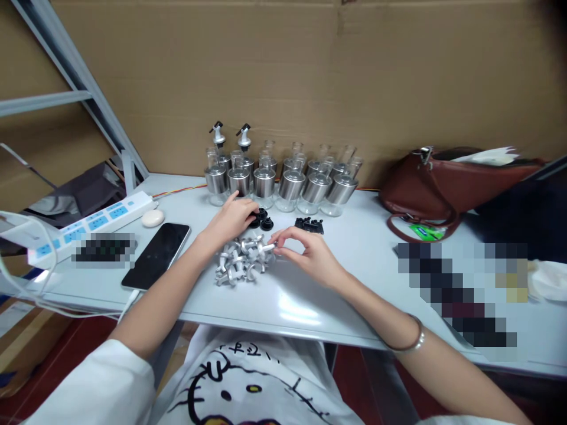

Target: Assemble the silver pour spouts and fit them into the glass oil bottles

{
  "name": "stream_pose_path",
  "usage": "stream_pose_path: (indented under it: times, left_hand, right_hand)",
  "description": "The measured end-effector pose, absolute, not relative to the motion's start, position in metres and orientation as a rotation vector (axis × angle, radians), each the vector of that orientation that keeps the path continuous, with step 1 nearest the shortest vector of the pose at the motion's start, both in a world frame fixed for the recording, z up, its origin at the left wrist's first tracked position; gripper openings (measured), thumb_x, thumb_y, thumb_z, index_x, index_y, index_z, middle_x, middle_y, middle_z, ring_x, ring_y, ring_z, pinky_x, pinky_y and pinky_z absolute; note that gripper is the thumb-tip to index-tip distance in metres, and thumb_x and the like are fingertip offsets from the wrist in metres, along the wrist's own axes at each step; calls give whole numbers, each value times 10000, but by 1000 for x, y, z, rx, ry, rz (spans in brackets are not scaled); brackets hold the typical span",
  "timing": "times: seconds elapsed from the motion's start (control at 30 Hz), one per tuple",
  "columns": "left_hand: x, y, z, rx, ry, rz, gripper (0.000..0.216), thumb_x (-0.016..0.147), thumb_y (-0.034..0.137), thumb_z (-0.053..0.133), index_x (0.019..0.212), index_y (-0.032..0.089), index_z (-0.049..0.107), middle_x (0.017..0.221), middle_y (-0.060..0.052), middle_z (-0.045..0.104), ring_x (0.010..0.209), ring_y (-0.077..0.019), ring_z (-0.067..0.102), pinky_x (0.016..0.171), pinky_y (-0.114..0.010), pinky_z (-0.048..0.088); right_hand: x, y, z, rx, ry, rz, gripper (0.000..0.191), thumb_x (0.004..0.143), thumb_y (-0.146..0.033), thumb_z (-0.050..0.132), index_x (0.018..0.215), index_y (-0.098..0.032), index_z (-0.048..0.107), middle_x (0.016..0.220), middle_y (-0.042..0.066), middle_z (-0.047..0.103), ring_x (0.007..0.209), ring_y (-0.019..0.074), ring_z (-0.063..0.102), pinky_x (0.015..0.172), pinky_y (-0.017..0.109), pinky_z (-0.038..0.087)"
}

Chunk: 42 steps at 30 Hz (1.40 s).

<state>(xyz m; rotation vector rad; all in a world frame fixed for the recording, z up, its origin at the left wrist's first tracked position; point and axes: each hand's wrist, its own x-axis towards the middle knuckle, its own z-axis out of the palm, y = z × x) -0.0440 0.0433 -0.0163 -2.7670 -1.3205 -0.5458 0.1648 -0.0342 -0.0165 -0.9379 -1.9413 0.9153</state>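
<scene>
My right hand (308,254) pinches a silver-white pour spout (267,248) between thumb and fingertips, at the right side of a heap of similar silver spouts (237,262). My left hand (233,217) reaches over a small group of black ring-shaped stoppers (266,222), its fingers curled down on one at the group's left side. Part of that grip is hidden behind the fingers. Behind the hands stand two rows of glass bottles with steel sleeves (291,184). Two bottles at the back left carry spouts with black flip caps (244,134).
Small black caps (310,224) lie right of the stoppers. At left are a phone (157,255), a round white case (153,218) and a power strip (97,221) with cables. A brown handbag (460,183) rests at right. Cardboard (283,77) walls the back.
</scene>
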Motion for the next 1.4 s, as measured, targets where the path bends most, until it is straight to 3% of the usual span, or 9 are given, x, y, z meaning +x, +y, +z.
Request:
stream_pose_path:
  times: [0.2, 0.47, 0.63, 0.83, 0.97, 1.1, 1.23, 1.4]
  left_hand:
    - [-42, 39, -14, -2734, -1370, -501, 131, 851, 127, 504, 931, 164, 602, 976, -55, 675, 996, -203, 620, 1081, -498, 295]
    - [-43, 38, -10, -2711, -1358, -531, 77, 849, 188, 558, 909, 155, 594, 1035, -75, 666, 1040, -217, 589, 1059, -459, 308]
    - [-43, 39, -10, -2765, -1343, -529, 78, 850, 185, 554, 885, 161, 619, 976, -61, 693, 998, -217, 600, 1016, -430, 344]
    - [-45, 39, -9, -2793, -1357, -573, 142, 874, 178, 490, 870, 174, 632, 933, -47, 704, 950, -200, 612, 990, -417, 357]
    - [-44, 39, -10, -2787, -1360, -597, 118, 867, 186, 506, 868, 181, 624, 942, -33, 701, 959, -195, 611, 1033, -449, 311]
    - [-44, 38, -9, -2725, -1354, -822, 115, 876, 221, 507, 910, 188, 612, 977, -38, 695, 971, -193, 608, 1021, -432, 335]
    - [-47, 40, -2, -2471, -1399, -1347, 103, 869, 236, 503, 912, 193, 586, 988, -54, 671, 983, -200, 595, 908, -372, 437]
    - [-53, 61, 31, -2099, -1429, -1858, 112, 842, 227, 504, 943, 188, 531, 968, -61, 635, 922, -172, 610, 832, -320, 492]
  right_hand:
    - [150, -32, -23, -938, -2036, 889, 73, 821, -225, 609, 773, -213, 555, 991, 45, 684, 963, 197, 625, 852, 371, 473]
    - [163, -34, -20, -977, -2047, 838, 77, 842, -238, 560, 912, -220, 586, 1238, 83, 572, 1088, 211, 576, 839, 372, 512]
    - [165, -34, -25, -970, -1951, 1077, 175, 849, -263, 537, 1005, -212, 597, 1228, 103, 584, 1020, 196, 615, 860, 393, 532]
    - [164, -35, -28, -941, -1915, 1169, 189, 850, -275, 542, 1027, -231, 593, 1279, 92, 559, 1203, 220, 524, 997, 443, 455]
    - [164, -34, -29, -957, -1865, 1283, 221, 856, -313, 534, 1054, -222, 573, 1298, 101, 548, 1217, 228, 517, 1001, 457, 447]
    - [163, -34, -28, -909, -1864, 1343, 241, 854, -340, 548, 1065, -224, 566, 1312, 100, 542, 1233, 221, 508, 1037, 444, 417]
    - [164, -36, -25, -910, -1853, 1285, 266, 866, -378, 547, 1092, -238, 568, 1336, 84, 529, 1261, 211, 485, 1079, 434, 371]
    - [167, -33, -20, -954, -1808, 1193, 258, 869, -390, 532, 1050, -217, 594, 1302, 97, 558, 1199, 228, 534, 1018, 433, 423]
